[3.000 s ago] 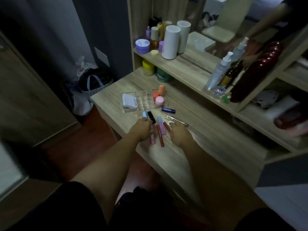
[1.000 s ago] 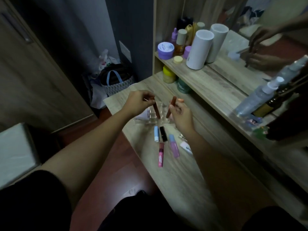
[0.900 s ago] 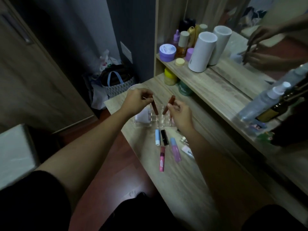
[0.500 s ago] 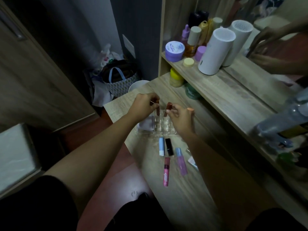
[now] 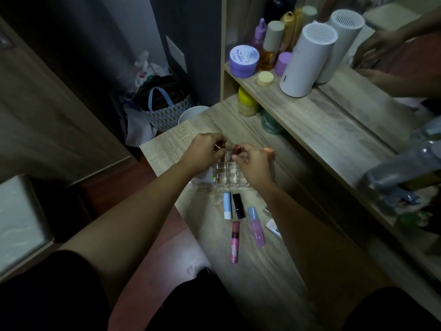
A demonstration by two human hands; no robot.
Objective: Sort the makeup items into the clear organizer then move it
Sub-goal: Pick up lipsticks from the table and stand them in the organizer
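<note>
Here, both hands hover over the clear organizer point(image 5: 229, 174) on the table point(image 5: 250, 278): the left hand point(image 5: 205, 151) and right hand point(image 5: 250, 163) each pinch a brown tube, the right one's point(image 5: 236, 149) upright over a compartment.

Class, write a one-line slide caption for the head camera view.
Both hands, left hand and right hand, lower brown lip tubes into the clear organizer; four tubes wait on the table.

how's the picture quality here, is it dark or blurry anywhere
Head view: dim overall, with the brightest patch on the desk around the loose tubes; the spray bottle at the right edge is motion-smeared; the wide lens bends the shelf lines; both hands over the clear organizer stay fairly sharp.
</note>
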